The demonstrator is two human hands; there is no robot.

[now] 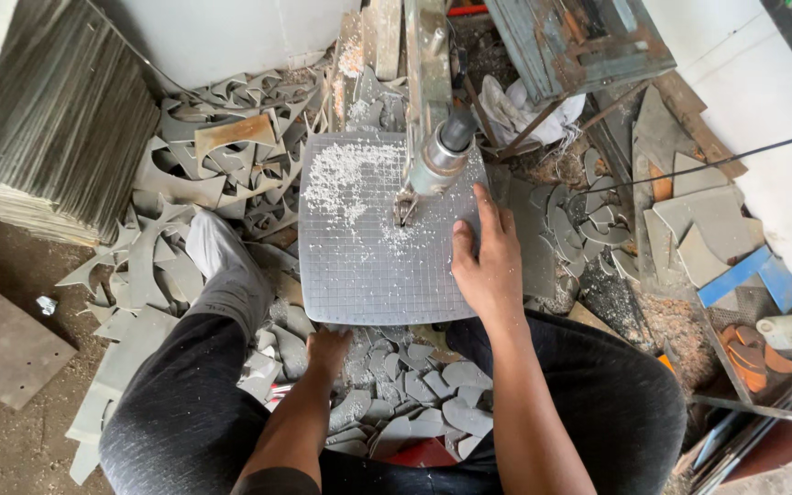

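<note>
A grey square sheet with a fine grid pattern (359,266) lies flat under the cutting head of a small machine (433,160), dusted with white shavings. My right hand (486,257) presses flat on the sheet's right edge, fingers pointing up toward the cutter tip. My left hand (327,346) grips the sheet's near edge from below, with the fingers mostly hidden under it. My legs in dark trousers bracket the sheet, and my left foot wears a grey sock (217,247).
Grey offcuts (222,147) cover the ground left and behind the machine. Sole-shaped grey cutouts (414,403) pile between my legs. A stack of grey sheets (48,137) stands at the left. Scrap boards, orange pieces (749,353) and a blue strip (749,275) lie at the right.
</note>
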